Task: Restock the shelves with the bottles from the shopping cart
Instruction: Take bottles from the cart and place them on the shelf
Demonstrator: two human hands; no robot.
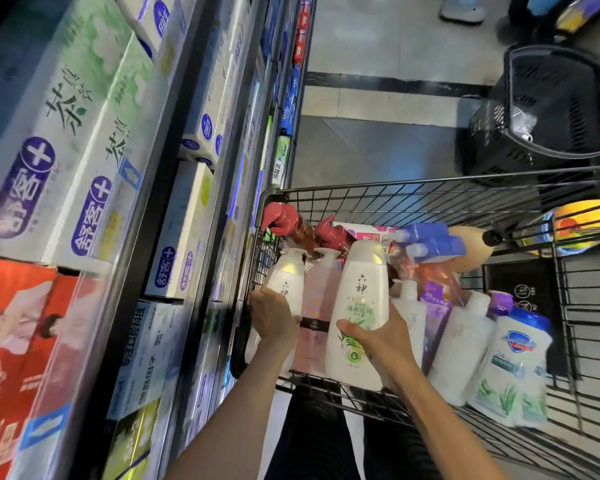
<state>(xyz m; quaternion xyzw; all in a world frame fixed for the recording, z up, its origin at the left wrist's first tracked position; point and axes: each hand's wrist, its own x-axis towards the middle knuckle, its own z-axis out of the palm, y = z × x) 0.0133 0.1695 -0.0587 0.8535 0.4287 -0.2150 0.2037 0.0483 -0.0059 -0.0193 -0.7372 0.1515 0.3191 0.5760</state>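
Note:
A black wire shopping cart (413,188) stands in front of me, full of bottles. My right hand (378,336) grips a tall white bottle with green label print (359,292), lifted above the other bottles. My left hand (272,315) is wrapped around a second white bottle (286,282) at the cart's left side. Between them stands a pale pink bottle (317,306). Two red spray bottles (291,225) sit behind, blue-capped spray bottles (426,240) to the right. White pump bottles (461,344) and an aloe-print refill pouch (513,365) fill the right side.
Shelves (174,188) packed with toothpaste boxes run along the left, close against the cart. A black plastic basket (548,109) sits on the floor beyond the cart. A person's shoes (461,10) show at the top. My dark trousers (316,441) are below the cart.

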